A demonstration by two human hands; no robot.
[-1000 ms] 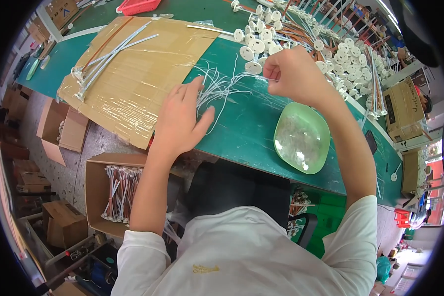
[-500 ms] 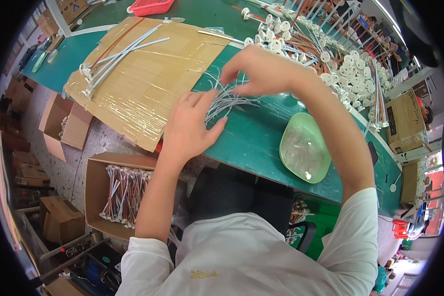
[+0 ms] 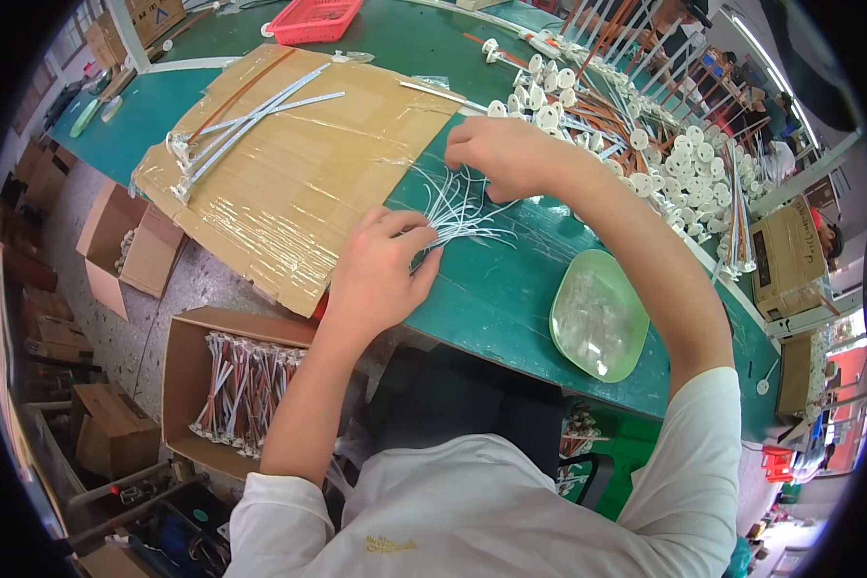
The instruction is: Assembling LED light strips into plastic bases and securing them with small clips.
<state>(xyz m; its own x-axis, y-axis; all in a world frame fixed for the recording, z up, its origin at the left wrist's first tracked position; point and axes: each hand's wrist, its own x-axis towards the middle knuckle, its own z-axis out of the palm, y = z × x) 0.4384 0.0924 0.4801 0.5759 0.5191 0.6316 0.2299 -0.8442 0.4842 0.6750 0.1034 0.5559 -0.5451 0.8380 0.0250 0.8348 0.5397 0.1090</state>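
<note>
Fingers (image 3: pixel 416 221) of left hand (image 3: pixel 374 279) curled at the near-left end of the white strands (image 3: pixel 464 223), thumb apart; grip unclear. Right hand (image 3: pixel 511 159) bent over their far side, can't tell if pinching. Strands fan across green table (image 3: pixel 482 303) beside cardboard (image 3: pixel 289 188). Probably separating strands; next move calls for a clean single-strand pinch.

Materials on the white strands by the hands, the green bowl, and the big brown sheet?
White strands: probably plastic or plastic-coated wire, smooth; they're thin and hold springy curves. Core not visible.
Green bowl: likely moulded plastic, smooth; even colour, rounded thin rim.
Brown sheet: looks like cardboard; flat brown with creases and ragged edges. Shiny streaks suggest clear tape or film.
</note>
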